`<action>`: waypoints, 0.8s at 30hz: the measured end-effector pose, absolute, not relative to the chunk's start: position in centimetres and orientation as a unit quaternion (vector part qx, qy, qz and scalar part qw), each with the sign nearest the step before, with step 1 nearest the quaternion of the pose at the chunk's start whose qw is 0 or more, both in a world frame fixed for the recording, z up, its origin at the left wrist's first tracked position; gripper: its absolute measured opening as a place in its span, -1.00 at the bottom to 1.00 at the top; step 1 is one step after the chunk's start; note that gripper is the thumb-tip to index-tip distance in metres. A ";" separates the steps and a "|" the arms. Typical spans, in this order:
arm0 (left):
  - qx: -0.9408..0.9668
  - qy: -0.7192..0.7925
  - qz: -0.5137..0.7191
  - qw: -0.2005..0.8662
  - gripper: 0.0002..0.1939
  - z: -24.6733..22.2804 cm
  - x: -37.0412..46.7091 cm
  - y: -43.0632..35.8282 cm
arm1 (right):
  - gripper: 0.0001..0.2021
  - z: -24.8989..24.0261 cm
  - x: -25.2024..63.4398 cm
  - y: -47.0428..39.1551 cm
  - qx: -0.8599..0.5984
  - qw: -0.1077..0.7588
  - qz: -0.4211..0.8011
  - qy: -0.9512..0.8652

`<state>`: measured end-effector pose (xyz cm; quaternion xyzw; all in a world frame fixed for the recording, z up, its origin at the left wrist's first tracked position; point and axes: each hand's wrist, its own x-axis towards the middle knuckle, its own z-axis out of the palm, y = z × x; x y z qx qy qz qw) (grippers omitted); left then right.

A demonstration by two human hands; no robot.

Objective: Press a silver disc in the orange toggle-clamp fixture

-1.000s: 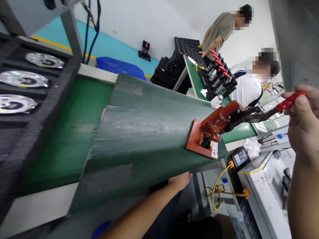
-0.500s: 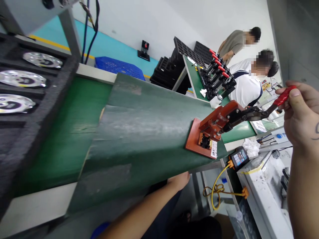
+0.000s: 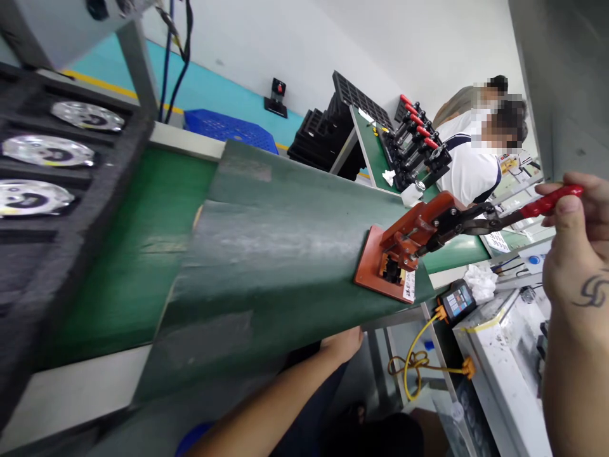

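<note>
My right hand [image 3: 578, 228], at the right, is closed on the red grip of a toggle clamp's lever [image 3: 552, 202]. The lever reaches out from an orange-brown clamp fixture [image 3: 419, 222] that stands on the green mat. Low in the fixture, a small black part [image 3: 392, 271] sits in a yellowish seat. A white label [image 3: 408, 285] with handwriting is on its base plate. Below the near edge of the bench is my left hand [image 3: 343, 346], its fingers turned away and mostly hidden, so whether it holds anything does not show.
Black foam tray [image 3: 107, 190] with shiny oval metal pieces [image 3: 47, 151] at left. Beyond the green mat [image 3: 276, 235], a row of red-handled clamps [image 3: 416, 143] and two people. A handheld device [image 3: 457, 301] with yellow cable [image 3: 406, 355] lies right, beside a white machine [image 3: 499, 343].
My right hand has moved slightly down and to the right, with the lever swung lower. The fixture and my left hand stay in place. The people in the background have shifted.
</note>
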<state>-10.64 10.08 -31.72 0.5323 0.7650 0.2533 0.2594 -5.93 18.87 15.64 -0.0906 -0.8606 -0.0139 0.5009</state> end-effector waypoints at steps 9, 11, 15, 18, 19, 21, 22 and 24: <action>0.535 0.769 0.224 0.269 -0.58 -31.6 -10.7 10.0 | -0.68 12.2 -5.1 17.3 -0.076 0.540 -0.017 -0.838; 0.535 0.769 0.223 0.271 -0.57 -31.7 -10.6 10.1 | -0.69 11.8 -5.1 17.3 -0.063 0.547 -0.016 -0.835; 0.536 0.768 0.231 0.262 -0.57 -32.1 -10.5 10.2 | -0.68 11.2 -5.2 17.3 -0.045 0.556 -0.012 -0.830; 0.532 0.766 0.241 0.268 -0.59 -32.5 -10.3 10.2 | -0.67 10.7 -5.2 17.4 -0.024 0.570 -0.014 -0.821; 0.531 0.765 0.244 0.272 -0.59 -32.6 -10.3 10.2 | -0.65 10.5 -5.2 17.4 -0.017 0.572 -0.015 -0.820; 0.528 0.763 0.246 0.282 -0.60 -32.7 -10.3 10.2 | -0.60 10.2 -5.1 17.4 -0.011 0.571 -0.014 -0.821; 0.526 0.763 0.245 0.285 -0.60 -32.7 -10.3 10.2 | -0.58 10.0 -5.0 17.3 -0.011 0.571 -0.013 -0.821; 0.529 0.764 0.242 0.280 -0.59 -32.7 -10.3 10.1 | -0.55 9.6 -4.9 17.2 -0.013 0.573 -0.012 -0.819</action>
